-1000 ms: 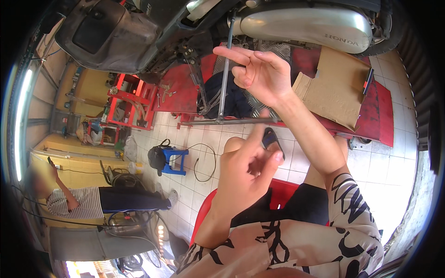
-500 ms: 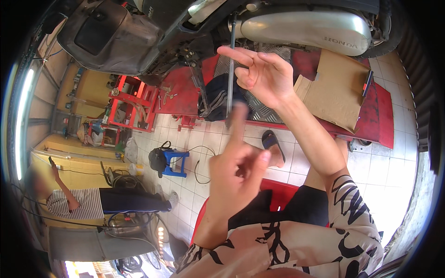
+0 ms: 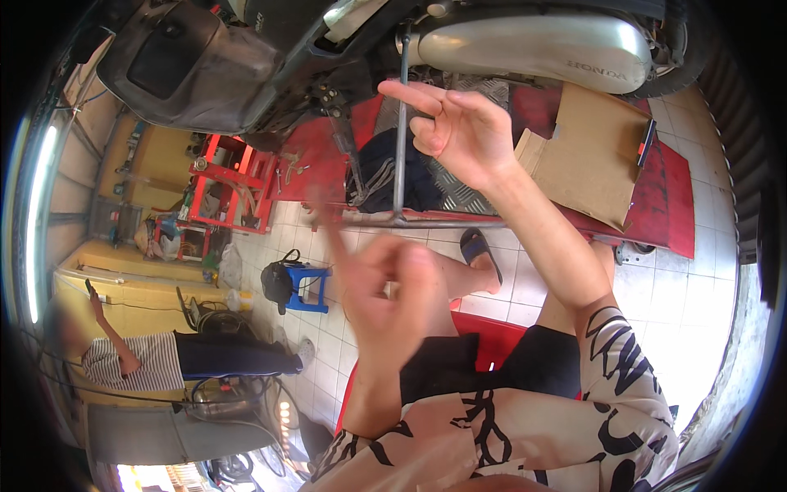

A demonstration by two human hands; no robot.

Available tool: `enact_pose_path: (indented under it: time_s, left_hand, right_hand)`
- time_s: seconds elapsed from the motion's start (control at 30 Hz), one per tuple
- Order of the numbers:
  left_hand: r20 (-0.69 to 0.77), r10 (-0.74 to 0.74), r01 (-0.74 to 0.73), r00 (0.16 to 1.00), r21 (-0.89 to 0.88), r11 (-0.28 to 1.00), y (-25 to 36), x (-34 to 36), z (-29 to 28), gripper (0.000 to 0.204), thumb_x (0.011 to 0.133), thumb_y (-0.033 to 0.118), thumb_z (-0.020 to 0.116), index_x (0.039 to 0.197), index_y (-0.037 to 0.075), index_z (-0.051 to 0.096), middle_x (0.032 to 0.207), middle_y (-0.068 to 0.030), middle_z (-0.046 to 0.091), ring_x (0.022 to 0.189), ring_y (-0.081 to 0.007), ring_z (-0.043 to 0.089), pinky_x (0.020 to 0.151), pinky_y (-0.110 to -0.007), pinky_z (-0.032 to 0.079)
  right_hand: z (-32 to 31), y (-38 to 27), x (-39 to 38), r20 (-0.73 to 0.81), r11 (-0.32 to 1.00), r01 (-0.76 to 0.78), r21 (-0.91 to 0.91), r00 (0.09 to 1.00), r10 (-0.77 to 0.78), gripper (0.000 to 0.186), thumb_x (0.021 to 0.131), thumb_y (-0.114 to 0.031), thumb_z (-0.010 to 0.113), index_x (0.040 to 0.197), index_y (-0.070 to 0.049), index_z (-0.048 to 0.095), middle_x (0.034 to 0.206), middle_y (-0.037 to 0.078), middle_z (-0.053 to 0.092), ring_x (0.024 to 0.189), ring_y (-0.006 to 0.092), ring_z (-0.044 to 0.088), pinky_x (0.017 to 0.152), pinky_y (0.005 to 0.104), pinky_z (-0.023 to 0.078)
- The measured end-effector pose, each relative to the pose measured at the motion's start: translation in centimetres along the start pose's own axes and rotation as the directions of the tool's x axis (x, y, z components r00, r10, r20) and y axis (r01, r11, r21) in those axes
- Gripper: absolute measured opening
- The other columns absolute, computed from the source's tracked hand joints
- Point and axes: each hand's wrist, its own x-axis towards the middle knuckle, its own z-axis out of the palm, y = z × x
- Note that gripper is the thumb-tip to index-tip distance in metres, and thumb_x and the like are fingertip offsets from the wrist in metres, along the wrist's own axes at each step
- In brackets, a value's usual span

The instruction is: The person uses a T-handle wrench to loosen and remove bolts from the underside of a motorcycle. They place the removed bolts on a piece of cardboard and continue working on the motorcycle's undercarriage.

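The thin metal rod (image 3: 401, 123) stands upright under the raised motorbike, its foot on the horizontal bar (image 3: 410, 221) of the stand. It is touched only by the right hand (image 3: 459, 127), which is spread open, the index finger laid across the rod near its upper part; nothing is clasped. Just above that finger the silver exhaust (image 3: 533, 49) is seen, and below the wrist a sheet of cardboard (image 3: 598, 156) lies on the red lift (image 3: 680, 205). The left hand (image 3: 389, 299) is held loosely open nearer the body, blurred and empty. A surer hold would likely be had if the rod were enclosed by the fingers and thumb rather than merely touched by one finger.
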Motion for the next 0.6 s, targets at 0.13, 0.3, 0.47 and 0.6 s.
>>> enact_pose_path:
  time_s: [0.13, 0.3, 0.47, 0.6]
  left_hand:
    - [-0.145, -0.079, 0.073, 0.986, -0.048, 0.996, -0.9, 1.8, -3.1, 0.042, 0.096, 0.013, 0.053, 0.134, -0.003, 0.047, 0.059, 0.0041, 0.044, 0.049, -0.0007, 0.032, 0.044, -0.019, 0.021]
    - [0.055, -0.067, 0.059, 0.996, 0.145, 0.988, -6.1, 9.3, -0.9, 0.02, 0.095, 0.014, 0.058, 0.099, -0.003, 0.069, 0.062, 0.0042, 0.049, 0.056, -0.0006, 0.041, 0.047, -0.022, 0.029]
    - [0.069, 0.234, -0.238, 0.97, 0.481, 0.844, -11.1, 18.6, 7.1, 0.038, 0.085, 0.02, 0.063, 0.118, 0.002, 0.062, 0.054, -0.0118, 0.06, 0.051, -0.0278, 0.061, 0.056, -0.04, 0.047]
    - [-0.25, 0.168, -0.062, 0.954, 0.384, 0.921, -11.4, 20.7, 12.0, 0.041, 0.085, 0.027, 0.063, 0.117, 0.001, 0.063, 0.066, -0.0136, 0.068, 0.066, -0.0308, 0.068, 0.067, -0.04, 0.051]
  right_hand:
    - [-1.0, -1.1, -0.9, -0.128, 0.98, -0.077, -0.185, 0.99, 0.054, 0.036, 0.099, -0.033, 0.048, 0.088, -0.001, 0.058, 0.073, 0.008, 0.061, 0.051, 0.0085, 0.037, 0.056, 0.023, 0.035]
    - [-0.3, -1.4, -5.3, -0.442, 0.848, -0.232, -0.477, 0.897, -0.003, 0.048, 0.102, -0.037, 0.042, 0.064, -0.008, 0.048, 0.035, -0.005, 0.032, 0.032, 0.0061, 0.024, 0.049, 0.0207, 0.029]
    - [-4.7, 2.8, -11.9, -0.499, 0.921, -0.214, -0.325, 0.866, 0.025, 0.034, 0.094, -0.024, 0.043, 0.069, -0.002, 0.051, 0.037, -0.002, 0.035, 0.029, 0.0068, 0.025, 0.042, 0.0219, 0.026]
    - [-6.8, 3.1, -13.2, -0.315, 0.934, -0.132, -0.332, 0.949, 0.022, 0.019, 0.08, -0.017, 0.047, 0.07, 0.0, 0.05, 0.044, -0.004, 0.038, 0.036, 0.0038, 0.028, 0.043, 0.0218, 0.023]
